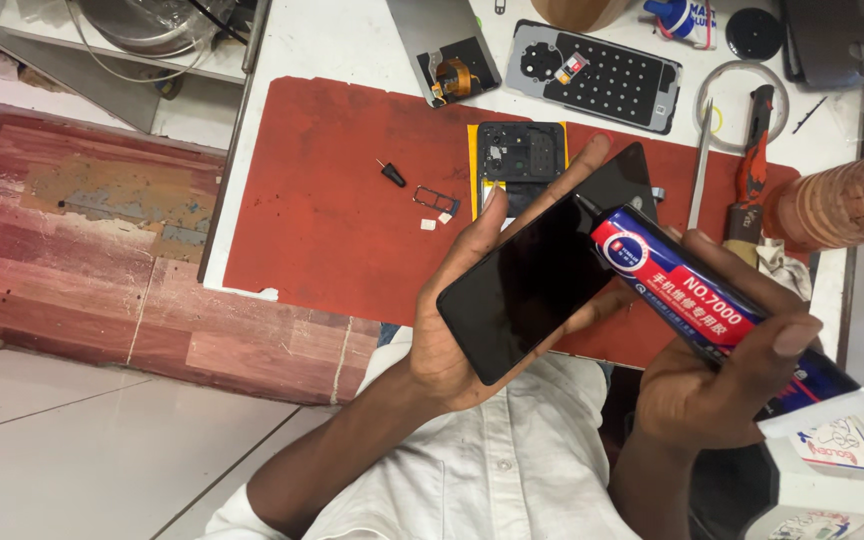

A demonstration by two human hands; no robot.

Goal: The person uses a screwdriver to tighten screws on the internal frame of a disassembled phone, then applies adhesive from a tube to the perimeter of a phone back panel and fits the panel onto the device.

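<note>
Black phone screen (537,290) is lying gripped in the left hand (462,350), pointing toward one o'clock; the right hand (712,390) is clamping a glue tube (712,305), nozzle at ten o'clock.

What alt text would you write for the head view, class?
A left hand holds a dark phone while the right hand points a glue tube at its edge, above a red mat strewn with phone parts and a screwdriver.

Red work mat (332,200) across centre frame. Opened phone chassis (520,152) and back cover (597,75) at upper centre. SIM tray (435,201) centre-left. Red-handled tool (750,175) upper right.
</note>
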